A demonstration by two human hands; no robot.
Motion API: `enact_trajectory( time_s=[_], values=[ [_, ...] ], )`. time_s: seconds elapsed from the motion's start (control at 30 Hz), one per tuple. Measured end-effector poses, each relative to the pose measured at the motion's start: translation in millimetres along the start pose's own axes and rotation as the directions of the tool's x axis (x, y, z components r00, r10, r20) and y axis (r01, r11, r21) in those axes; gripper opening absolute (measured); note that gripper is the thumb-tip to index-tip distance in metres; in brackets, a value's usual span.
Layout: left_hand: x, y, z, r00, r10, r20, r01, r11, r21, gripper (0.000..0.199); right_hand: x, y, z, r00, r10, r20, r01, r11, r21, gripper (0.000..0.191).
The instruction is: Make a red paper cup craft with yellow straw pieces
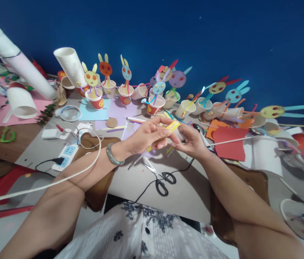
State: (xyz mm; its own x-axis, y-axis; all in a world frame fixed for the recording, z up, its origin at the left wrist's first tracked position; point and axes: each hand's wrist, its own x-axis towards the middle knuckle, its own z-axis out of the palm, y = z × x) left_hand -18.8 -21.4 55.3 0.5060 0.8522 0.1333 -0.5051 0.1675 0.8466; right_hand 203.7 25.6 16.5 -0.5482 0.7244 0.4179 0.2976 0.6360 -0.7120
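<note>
Above the middle of the table, my left hand [152,135] pinches a yellow strip [173,125] between thumb and fingers. Close by on its right, my right hand [189,141] has its fingers bent toward the strip's end; what its fingertips hold, if anything, is too small to make out. Below both hands lie scissors [158,175] with black handles, blades partly spread. Purple and yellow strips lie under and behind my hands. Paper cups with rabbit-faced figures, one with a light blue face [159,87], stand behind them.
A power strip [66,157] with plugs and cables lies at the left. A white cable crosses over my left forearm. Red paper [230,143] and a white cylinder [267,154] are at the right. Stacked cups [72,64] lean near the blue wall. Another person's arm shows at the far left.
</note>
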Motion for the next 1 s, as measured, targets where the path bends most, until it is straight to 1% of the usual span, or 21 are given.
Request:
enact_trajectory(
  time_s=[0.07, 0.13, 0.27, 0.33, 0.47, 0.6, 0.67, 0.8, 0.9, 1.0],
  values=[
    [0.0, 0.4, -0.1, 1.0, 0.019, 0.011, -0.019, 1.0, -0.001, 0.045, 0.9, -8.2, -1.0, 0.998, -0.024, -0.052, 0.025, 1.0, 0.016, 0.038],
    [-0.2, 1.3, 0.4, 0.999, 0.042, 0.001, -0.042, 0.999, 0.019, 0.044, 1.3, -18.3, -0.6, 0.995, -0.019, -0.094, 0.021, 1.0, 0.017, 0.039],
    [0.2, 2.6, 1.9, 0.996, 0.069, -0.06, -0.064, 0.994, 0.085, 0.046, 0.3, -35.6, 1.9, 0.993, 0.028, -0.117, -0.026, 1.0, 0.016, 0.036],
    [1.0, 2.5, 2.2, 0.994, 0.075, -0.082, -0.068, 0.994, 0.087, 0.045, 0.0, -40.0, 2.6, 0.99, 0.059, -0.125, -0.058, 0.998, 0.013, 0.031],
    [2.5, 2.9, 2.3, 0.99, 0.059, -0.13, -0.051, 0.997, 0.062, 0.034, 0.7, -39.9, 2.6, 0.985, 0.095, -0.144, -0.092, 0.995, 0.025, 0.025],
    [2.6, 3.8, 2.3, 0.99, 0.015, -0.138, -0.007, 0.998, 0.063, 0.025, 1.5, -32.0, 0.9, 0.975, 0.145, -0.171, -0.136, 0.989, 0.066, 0.031],
    [2.5, 3.3, 2.4, 0.99, 0.019, -0.139, -0.011, 0.998, 0.06, 0.022, 1.6, -28.7, -0.4, 0.966, 0.187, -0.18, -0.173, 0.981, 0.089, 0.036],
    [2.9, 1.1, 2.4, 0.985, 0.068, -0.157, -0.061, 0.997, 0.047, 0.022, 2.5, -30.9, -2.3, 0.952, 0.211, -0.223, -0.19, 0.975, 0.115, 0.044],
    [3.8, -0.5, 1.7, 0.98, 0.093, -0.176, -0.079, 0.993, 0.084, 0.025, 4.1, -39.1, -2.4, 0.939, 0.215, -0.268, -0.21, 0.977, 0.047, 0.042],
    [4.8, -1.9, 0.2, 0.975, 0.123, -0.183, -0.1, 0.986, 0.134, 0.03, 5.8, -46.5, -1.0, 0.941, 0.201, -0.273, -0.21, 0.978, 0.0, 0.039]
  ],
)
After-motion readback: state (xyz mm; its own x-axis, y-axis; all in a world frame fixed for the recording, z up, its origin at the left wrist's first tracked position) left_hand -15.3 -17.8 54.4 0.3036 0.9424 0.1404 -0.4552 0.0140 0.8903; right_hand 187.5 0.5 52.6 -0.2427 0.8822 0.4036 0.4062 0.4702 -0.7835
